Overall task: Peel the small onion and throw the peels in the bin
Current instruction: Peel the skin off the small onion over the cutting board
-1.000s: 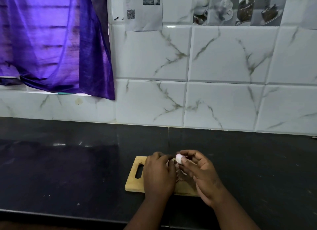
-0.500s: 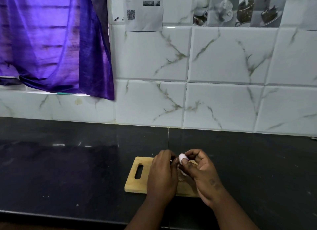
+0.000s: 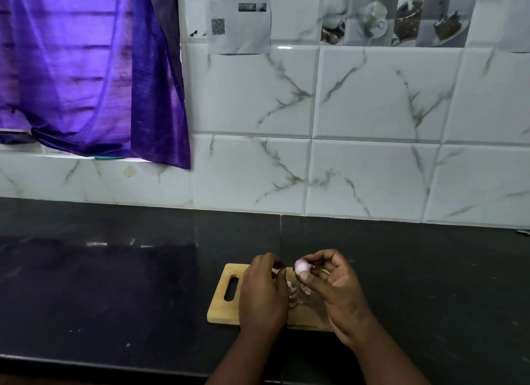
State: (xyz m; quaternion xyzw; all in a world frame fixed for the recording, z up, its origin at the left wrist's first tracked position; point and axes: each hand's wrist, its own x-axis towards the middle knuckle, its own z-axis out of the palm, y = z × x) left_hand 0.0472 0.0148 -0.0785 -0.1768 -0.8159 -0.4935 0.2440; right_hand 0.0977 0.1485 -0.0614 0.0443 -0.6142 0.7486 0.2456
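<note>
A small pale pink onion [image 3: 302,266], mostly bare of skin, is pinched between the thumb and fingers of my right hand [image 3: 334,287] just above a wooden chopping board [image 3: 222,307]. My left hand [image 3: 262,293] hovers beside it, fingers curled at a small dark bit near its fingertips; I cannot tell if it holds a peel. Loose peels [image 3: 298,294] lie on the board between my two hands. No bin is in view.
The board lies on a black stone counter [image 3: 114,284] near its front edge. A white marble-look tiled wall [image 3: 372,126] rises behind. A purple curtain [image 3: 86,69] hangs at the upper left, and a paper sheet [image 3: 239,17] is stuck on the wall.
My right hand has lifted the onion slightly and drawn it to the right. My left hand's fingers have come away from the onion, leaving a small gap between the hands.
</note>
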